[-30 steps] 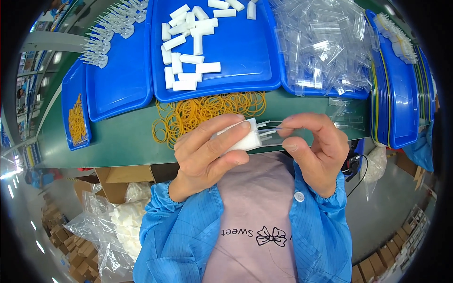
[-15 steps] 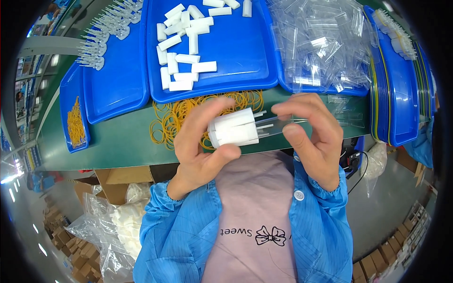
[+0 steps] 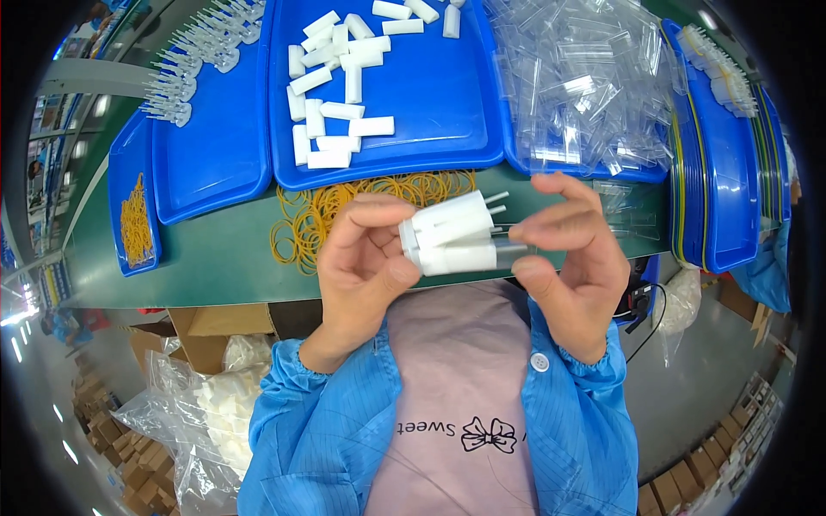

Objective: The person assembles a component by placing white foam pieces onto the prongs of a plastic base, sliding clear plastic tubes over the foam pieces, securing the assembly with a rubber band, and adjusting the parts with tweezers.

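Observation:
My left hand [image 3: 357, 267] has its thumb and fingers closed on the clear base of a bundle of white cylinders [image 3: 452, 222]. The bundle lies sideways, its far end splayed, with several thin pale rods [image 3: 496, 198] sticking out to the right. My right hand [image 3: 572, 245] pinches a clear plastic tube [image 3: 509, 255] by its outer end. That tube's other end is hidden at the lower white cylinder. Beneath the hands, on the green table, yellow rubber bands [image 3: 323, 206] lie in a loose pile.
A blue tray [image 3: 413, 142] holds loose white cylinders. Right of it, a tray is heaped with clear plastic tubes [image 3: 585, 86]. Clustered thin-tipped clear parts [image 3: 189, 64] stand in the left tray. More rubber bands [image 3: 138, 224] fill a small tray. Stacked blue trays [image 3: 727, 198] stand far right.
The bundle has shifted right, and its white cylinders have spread further apart at the right end. My right fingers have come nearer to it, and less of the clear tube shows between them.

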The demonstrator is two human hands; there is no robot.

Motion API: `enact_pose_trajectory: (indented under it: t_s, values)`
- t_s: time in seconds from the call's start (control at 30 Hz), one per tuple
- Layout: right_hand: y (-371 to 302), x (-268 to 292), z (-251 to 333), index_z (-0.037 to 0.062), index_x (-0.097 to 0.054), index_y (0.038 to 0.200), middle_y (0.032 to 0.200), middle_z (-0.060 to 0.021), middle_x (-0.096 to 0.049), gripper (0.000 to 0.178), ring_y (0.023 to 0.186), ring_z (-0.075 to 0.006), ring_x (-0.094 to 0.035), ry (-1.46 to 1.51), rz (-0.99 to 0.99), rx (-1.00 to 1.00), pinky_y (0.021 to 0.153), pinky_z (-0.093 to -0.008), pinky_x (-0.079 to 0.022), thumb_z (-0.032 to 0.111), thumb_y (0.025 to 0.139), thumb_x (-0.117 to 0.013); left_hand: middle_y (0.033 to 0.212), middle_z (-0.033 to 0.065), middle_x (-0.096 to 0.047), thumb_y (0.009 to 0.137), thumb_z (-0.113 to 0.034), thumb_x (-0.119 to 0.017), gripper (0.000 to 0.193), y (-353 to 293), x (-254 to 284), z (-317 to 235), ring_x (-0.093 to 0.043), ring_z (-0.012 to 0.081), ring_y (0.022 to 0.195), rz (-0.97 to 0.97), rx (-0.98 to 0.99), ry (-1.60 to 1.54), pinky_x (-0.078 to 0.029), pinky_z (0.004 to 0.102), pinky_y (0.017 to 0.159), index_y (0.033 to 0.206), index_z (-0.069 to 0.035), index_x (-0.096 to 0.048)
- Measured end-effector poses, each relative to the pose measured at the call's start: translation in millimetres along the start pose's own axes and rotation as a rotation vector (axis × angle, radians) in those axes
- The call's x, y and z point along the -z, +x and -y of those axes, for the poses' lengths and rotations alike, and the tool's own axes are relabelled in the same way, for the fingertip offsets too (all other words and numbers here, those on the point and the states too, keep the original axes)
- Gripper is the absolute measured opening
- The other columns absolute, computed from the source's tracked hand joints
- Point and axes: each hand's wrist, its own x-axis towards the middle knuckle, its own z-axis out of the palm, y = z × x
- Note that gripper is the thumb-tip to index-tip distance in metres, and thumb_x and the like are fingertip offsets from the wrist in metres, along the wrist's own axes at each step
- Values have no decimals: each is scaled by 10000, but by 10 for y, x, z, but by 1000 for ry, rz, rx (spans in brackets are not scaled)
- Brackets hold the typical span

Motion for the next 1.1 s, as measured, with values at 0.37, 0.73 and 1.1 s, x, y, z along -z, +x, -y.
enact_pose_trajectory:
  t_s: [0.37,0.73,1.1]
  values:
    - [-76,-61,42,81,-642,795,815,-53,-663,215,1004,-275,-557,-10,9,18,973,-495,-279,105,630,-778,1086,102,-446,770,-142,-716,431,-17,-63,17,-527,194,1033,91,-53,-39,-451,349,925,1093,38,-495]
    - [30,437,64,21,-610,962,975,-113,-619,273,952,-279,-556,-463,-57,4,845,-366,-420,97,709,-681,1111,83,-523,778,-156,-676,463,-6,18,-28,-513,167,1041,-156,92,-31,-399,297,906,1166,8,-484]
    - [-132,688,-451,110,-528,911,701,10,-539,369,709,-189,-514,-1192,-168,-174,699,-350,-319,220,648,-763,1135,96,-518,790,-287,-688,540,96,1,-71,-503,170,1070,-177,85,-21,-394,311,934,1196,-13,-461]
